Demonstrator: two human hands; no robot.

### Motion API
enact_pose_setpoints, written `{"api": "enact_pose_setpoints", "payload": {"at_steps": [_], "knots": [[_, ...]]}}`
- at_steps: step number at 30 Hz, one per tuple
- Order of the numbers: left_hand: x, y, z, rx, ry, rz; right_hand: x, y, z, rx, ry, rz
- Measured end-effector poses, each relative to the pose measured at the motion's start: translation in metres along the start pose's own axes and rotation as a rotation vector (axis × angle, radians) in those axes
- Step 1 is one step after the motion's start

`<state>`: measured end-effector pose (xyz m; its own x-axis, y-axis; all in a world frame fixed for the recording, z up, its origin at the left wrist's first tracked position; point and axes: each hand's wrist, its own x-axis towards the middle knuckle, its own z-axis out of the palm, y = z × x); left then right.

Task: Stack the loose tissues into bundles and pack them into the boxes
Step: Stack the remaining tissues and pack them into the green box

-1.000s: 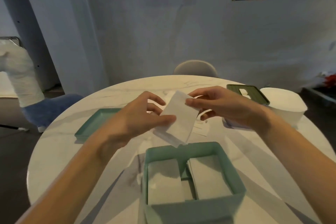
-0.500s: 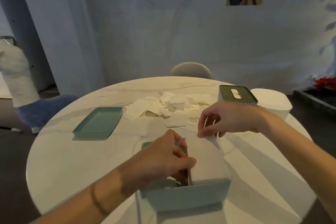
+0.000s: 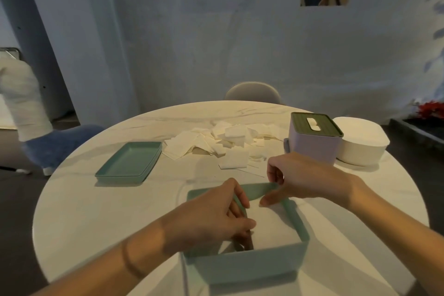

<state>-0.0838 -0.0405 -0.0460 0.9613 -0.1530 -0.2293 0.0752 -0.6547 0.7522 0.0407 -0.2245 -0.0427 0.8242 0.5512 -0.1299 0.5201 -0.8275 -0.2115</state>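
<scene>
An open green box (image 3: 252, 265) stands at the table's near edge. A white tissue stack (image 3: 276, 228) lies in its right half. My left hand (image 3: 216, 218) reaches into the box's middle, thumb on top of the stack's left edge and fingers curled down into the gap beside it. My right hand (image 3: 298, 178) hovers over the far right rim with loosely curled fingers, its thumb stretched toward the stack and holding nothing. A pile of loose tissues (image 3: 216, 139) is spread across the table's middle. My left hand hides the box's left half.
The green lid (image 3: 131, 161) lies upturned at the left. A lilac tissue box with a dark green slotted lid (image 3: 312, 145) stands at the right, with a white round container (image 3: 360, 144) behind it. A chair back (image 3: 252, 92) shows beyond the round table.
Both hands brought a tissue from above the table down into the box's right half. My right hand has let go of its far edge and my head has tilted up.
</scene>
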Motion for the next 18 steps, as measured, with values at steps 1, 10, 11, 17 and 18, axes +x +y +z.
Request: {"api": "enact_pose_setpoints", "payload": {"at_steps": [1,10,11,17,18], "knots": [[-0.001,0.001,-0.003,-0.008,-0.019,0.011,0.001,0.0,-0.001,0.003,-0.018,-0.003],[0.047,-0.002,-0.055,-0.064,0.187,0.126,0.057,0.031,-0.001,0.211,0.317,-0.158],[0.062,-0.01,-0.06,-0.101,0.229,0.118,0.069,0.034,0.005,0.194,0.331,-0.186],[0.144,-0.053,-0.066,-0.136,0.537,0.114,0.121,0.023,0.034,0.0,0.385,-0.23],[0.153,-0.057,-0.065,-0.123,0.571,0.14,0.127,0.023,0.036,-0.01,0.409,-0.232]]}}
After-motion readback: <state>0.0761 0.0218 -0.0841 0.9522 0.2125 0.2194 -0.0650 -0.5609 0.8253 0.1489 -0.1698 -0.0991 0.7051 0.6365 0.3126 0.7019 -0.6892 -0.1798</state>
